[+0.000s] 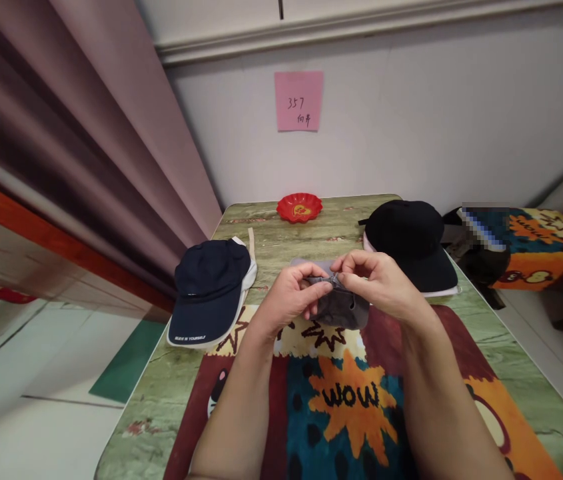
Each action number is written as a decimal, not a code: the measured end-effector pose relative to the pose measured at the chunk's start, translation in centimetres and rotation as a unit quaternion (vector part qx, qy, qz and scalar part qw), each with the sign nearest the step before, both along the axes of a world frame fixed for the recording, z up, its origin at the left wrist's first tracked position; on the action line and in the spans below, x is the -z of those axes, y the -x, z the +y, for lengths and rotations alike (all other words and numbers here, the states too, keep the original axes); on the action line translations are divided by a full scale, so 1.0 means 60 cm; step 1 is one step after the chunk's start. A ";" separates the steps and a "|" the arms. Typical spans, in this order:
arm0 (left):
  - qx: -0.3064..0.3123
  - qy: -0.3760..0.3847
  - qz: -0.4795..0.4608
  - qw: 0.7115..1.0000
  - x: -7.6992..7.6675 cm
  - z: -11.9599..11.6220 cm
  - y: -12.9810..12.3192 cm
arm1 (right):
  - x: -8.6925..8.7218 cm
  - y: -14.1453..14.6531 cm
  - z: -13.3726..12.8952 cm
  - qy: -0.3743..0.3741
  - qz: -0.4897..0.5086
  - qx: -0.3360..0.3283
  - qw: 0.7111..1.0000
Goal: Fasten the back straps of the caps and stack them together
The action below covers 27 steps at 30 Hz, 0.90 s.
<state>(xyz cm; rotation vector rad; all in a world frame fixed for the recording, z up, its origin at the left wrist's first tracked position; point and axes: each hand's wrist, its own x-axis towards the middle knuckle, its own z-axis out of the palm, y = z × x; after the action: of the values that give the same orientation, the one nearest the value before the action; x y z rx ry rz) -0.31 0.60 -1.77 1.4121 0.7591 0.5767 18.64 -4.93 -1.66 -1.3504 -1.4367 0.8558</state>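
A grey cap [345,308] is between my two hands, above the far edge of the colourful mat [351,400]. My left hand [297,293] pinches it from the left, fingertips at its upper edge. From the right, my right hand [374,277] pinches the same edge, its fingertips almost touching those of my left hand. What exactly lies between the fingertips is too small to make out. A navy cap [208,287] with a white underside rests to the left, its brim toward me. On the right sits a black cap [406,243] over something pale.
A red scalloped dish [299,208] stands at the back of the green wood-patterned table [161,400]. Behind it, a pink note [298,101] is stuck to the wall. A curtain [126,120] hangs at the left, and a patterned stool or seat [541,260] stands beyond the table's right side.
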 end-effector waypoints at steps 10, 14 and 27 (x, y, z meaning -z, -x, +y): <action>0.010 -0.024 0.024 0.999 0.001 0.000 0.000 | -0.013 -0.002 -0.008 -0.050 -0.088 -0.034 0.994; -0.003 -0.025 0.013 1.000 0.000 0.000 0.000 | -0.008 -0.001 -0.002 -0.051 -0.050 0.012 0.997; 0.027 0.040 -0.023 0.999 0.015 0.015 0.004 | 0.016 0.027 0.025 0.041 0.302 -0.063 0.950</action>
<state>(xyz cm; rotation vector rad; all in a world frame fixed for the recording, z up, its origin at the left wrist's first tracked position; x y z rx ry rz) -0.53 1.51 -2.65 1.3368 0.6987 0.5299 17.01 -3.44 -2.62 -0.9366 -1.0153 1.2922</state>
